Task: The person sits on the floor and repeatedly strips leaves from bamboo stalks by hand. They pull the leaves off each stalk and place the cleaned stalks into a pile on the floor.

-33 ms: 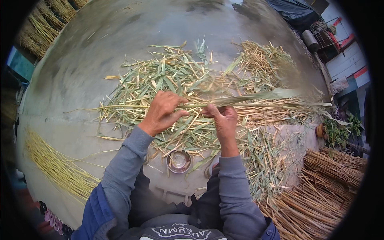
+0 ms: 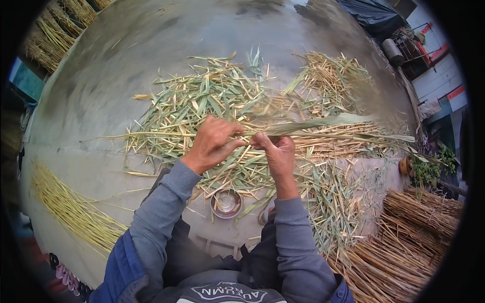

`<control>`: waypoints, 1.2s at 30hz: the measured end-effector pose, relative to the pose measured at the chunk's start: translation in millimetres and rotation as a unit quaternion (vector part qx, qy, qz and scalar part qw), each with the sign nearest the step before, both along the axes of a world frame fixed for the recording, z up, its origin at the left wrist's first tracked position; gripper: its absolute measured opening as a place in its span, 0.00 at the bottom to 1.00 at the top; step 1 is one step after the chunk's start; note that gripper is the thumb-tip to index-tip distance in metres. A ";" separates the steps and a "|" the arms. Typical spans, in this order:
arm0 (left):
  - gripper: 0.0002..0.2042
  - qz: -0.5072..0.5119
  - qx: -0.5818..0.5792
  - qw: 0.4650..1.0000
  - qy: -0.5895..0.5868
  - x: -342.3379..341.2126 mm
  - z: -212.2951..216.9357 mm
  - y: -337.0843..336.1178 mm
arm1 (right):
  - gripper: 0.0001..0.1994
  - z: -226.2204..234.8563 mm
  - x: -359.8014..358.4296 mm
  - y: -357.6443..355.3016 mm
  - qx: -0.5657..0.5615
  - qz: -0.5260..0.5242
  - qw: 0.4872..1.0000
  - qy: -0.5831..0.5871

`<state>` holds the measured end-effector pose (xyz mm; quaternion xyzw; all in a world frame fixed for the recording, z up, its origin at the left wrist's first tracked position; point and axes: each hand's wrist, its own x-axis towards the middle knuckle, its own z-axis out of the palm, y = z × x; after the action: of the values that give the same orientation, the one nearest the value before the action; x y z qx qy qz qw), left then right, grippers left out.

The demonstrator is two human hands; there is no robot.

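A long green reed stalk lies level across both my hands, its thin end reaching left and its leafy end right. My left hand is closed round it, thumb and fingertips pinching close to the other hand. Right beside it, my right hand grips the stalk where a broad pale-green leaf parts from it. Blurred leaf ends trail off to the right. Beneath my hands spreads a heap of stripped leaves and husks.
A metal bowl stands on the concrete floor by my feet. Peeled yellow-green stalks lie at the left. Brown stalks are piled at the lower right, near a potted plant. Another husk pile sits at the far right.
My left hand has moved slightly right along the stalk, closer to the right hand. The right hand has shifted a little left, and the leafy end has dipped slightly.
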<state>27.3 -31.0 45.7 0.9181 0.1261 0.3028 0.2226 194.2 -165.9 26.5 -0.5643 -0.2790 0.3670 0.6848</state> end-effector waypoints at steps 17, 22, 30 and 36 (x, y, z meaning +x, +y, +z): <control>0.09 0.025 -0.510 0.850 -0.130 -0.9 -12.6 5.4 | 0.12 3.9 0.1 -9.6 0.056 0.011 0.998 -0.013; 0.13 0.038 -0.143 0.988 -0.039 -8.3 -9.0 20.2 | 0.12 5.6 12.5 -14.4 0.053 -0.015 0.998 0.027; 0.07 0.013 -0.363 0.931 0.041 -25.1 -14.7 31.7 | 0.11 12.1 33.4 -23.3 0.058 -0.064 0.996 0.012; 0.06 0.043 -0.554 0.822 -0.123 -32.4 -3.5 45.4 | 0.09 14.5 39.5 -35.2 0.050 -0.057 0.997 -0.010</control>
<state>-5.1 14.4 42.1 0.5889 0.2834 0.3010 0.6945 233.6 -201.1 41.0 -0.5480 -0.2716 0.3068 0.7293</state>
